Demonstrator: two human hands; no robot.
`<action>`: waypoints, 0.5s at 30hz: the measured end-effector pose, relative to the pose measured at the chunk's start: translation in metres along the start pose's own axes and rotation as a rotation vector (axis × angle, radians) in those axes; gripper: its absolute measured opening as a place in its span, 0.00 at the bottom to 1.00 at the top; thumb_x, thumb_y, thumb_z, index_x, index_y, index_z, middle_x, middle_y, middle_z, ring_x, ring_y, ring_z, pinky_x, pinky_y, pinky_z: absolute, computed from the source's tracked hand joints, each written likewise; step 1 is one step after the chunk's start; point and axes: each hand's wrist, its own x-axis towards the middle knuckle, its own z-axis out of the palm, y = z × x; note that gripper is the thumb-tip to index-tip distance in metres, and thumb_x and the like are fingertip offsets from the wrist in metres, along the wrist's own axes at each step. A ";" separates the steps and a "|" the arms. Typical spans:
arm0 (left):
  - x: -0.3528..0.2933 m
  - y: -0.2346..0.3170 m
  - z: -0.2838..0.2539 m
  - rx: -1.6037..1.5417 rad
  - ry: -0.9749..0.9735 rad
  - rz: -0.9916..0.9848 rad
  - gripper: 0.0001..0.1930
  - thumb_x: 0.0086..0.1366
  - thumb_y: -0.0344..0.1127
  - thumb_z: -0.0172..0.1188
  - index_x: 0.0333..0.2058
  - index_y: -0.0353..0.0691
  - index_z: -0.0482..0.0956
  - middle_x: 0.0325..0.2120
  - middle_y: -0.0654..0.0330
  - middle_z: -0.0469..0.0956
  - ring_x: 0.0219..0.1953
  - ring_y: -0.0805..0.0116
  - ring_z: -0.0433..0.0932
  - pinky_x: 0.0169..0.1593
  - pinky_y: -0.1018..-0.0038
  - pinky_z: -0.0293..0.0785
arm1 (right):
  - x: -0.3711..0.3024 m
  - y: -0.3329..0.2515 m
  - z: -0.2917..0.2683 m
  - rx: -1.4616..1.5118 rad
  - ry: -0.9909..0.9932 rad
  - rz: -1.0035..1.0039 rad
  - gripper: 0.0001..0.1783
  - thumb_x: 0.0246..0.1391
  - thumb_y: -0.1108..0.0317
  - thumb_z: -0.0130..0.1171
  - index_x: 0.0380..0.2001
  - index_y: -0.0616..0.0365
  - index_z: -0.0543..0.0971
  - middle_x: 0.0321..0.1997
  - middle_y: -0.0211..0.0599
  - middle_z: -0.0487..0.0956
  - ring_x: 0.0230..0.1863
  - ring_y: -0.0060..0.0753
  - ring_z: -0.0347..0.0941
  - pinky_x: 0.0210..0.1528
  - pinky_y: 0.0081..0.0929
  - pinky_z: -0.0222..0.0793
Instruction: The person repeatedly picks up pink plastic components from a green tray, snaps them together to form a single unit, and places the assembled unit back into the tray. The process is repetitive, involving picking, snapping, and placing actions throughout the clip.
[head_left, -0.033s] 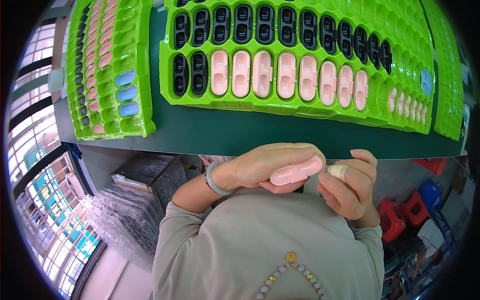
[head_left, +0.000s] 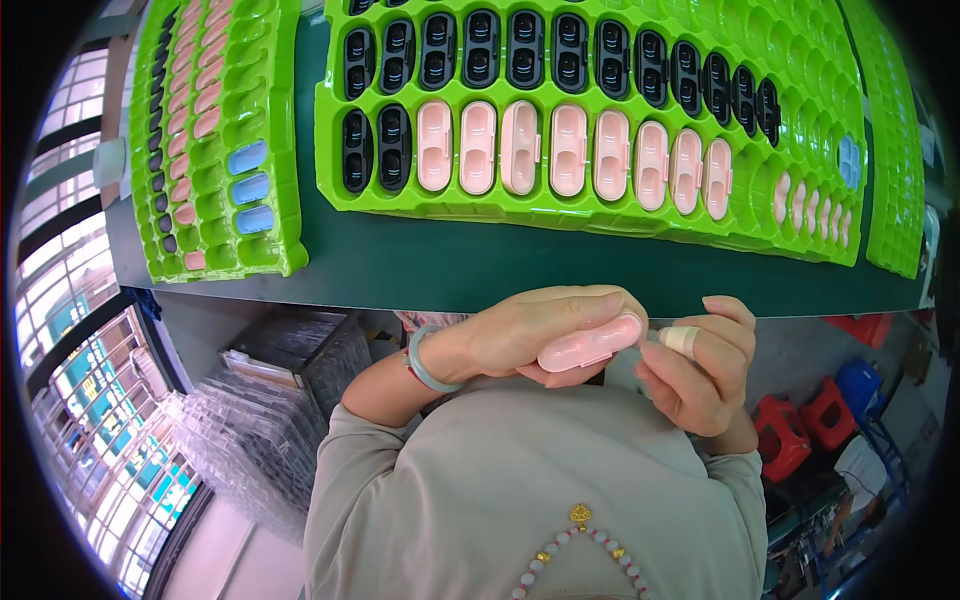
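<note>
In front of my chest, my left hand holds a glossy pink oblong plastic shell with two rounded wells or bulges and a small hinge-like tab along one side. Close to the shell's right end is my right hand, its fingers curled in and the thumb near the index finger. Pale tape or a cot wraps one of those fingers. Whether a small thing sits between these fingertips cannot be made out. Beyond my hands, a green moulded tray holds rows of black shells and similar pink shells.
A dark green table carries the trays. At the left, another green tray holds black, pink and blue pieces. Stacked clear plastic trays stand below at the left. Red stools are at the right, with another person farther off.
</note>
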 end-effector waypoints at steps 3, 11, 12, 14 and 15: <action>0.002 -0.002 0.002 0.148 0.049 0.048 0.24 0.74 0.53 0.35 0.41 0.37 0.71 0.17 0.68 0.66 0.14 0.84 0.59 0.17 0.85 0.54 | -0.003 0.001 -0.003 0.012 -0.009 0.016 0.16 0.40 0.67 0.70 0.37 0.52 0.81 0.41 0.29 0.72 0.39 0.29 0.70 0.51 0.37 0.66; 0.005 -0.003 0.009 0.258 0.141 0.108 0.21 0.74 0.50 0.35 0.42 0.39 0.70 0.22 0.68 0.67 0.16 0.83 0.61 0.19 0.84 0.55 | -0.007 0.000 0.008 0.020 -0.069 -0.094 0.14 0.42 0.68 0.67 0.36 0.50 0.80 0.43 0.29 0.72 0.44 0.29 0.72 0.54 0.40 0.64; 0.005 -0.004 0.010 0.263 0.153 0.111 0.21 0.74 0.50 0.35 0.42 0.39 0.70 0.22 0.68 0.67 0.17 0.84 0.61 0.19 0.84 0.55 | -0.005 -0.002 0.012 -0.001 -0.094 -0.109 0.14 0.43 0.68 0.66 0.36 0.50 0.80 0.43 0.29 0.72 0.45 0.28 0.72 0.54 0.40 0.63; 0.004 -0.004 0.012 0.239 0.212 0.110 0.23 0.74 0.52 0.33 0.43 0.39 0.71 0.23 0.68 0.68 0.16 0.84 0.61 0.19 0.85 0.55 | -0.003 -0.006 0.018 -0.089 -0.124 -0.113 0.13 0.46 0.67 0.64 0.38 0.50 0.79 0.44 0.29 0.72 0.48 0.27 0.72 0.55 0.40 0.62; 0.004 -0.004 0.013 0.228 0.241 0.109 0.24 0.74 0.52 0.33 0.44 0.39 0.71 0.23 0.68 0.69 0.16 0.84 0.61 0.19 0.85 0.56 | -0.002 -0.008 0.019 -0.116 -0.135 -0.112 0.13 0.46 0.66 0.63 0.38 0.49 0.79 0.44 0.29 0.72 0.48 0.27 0.72 0.55 0.40 0.61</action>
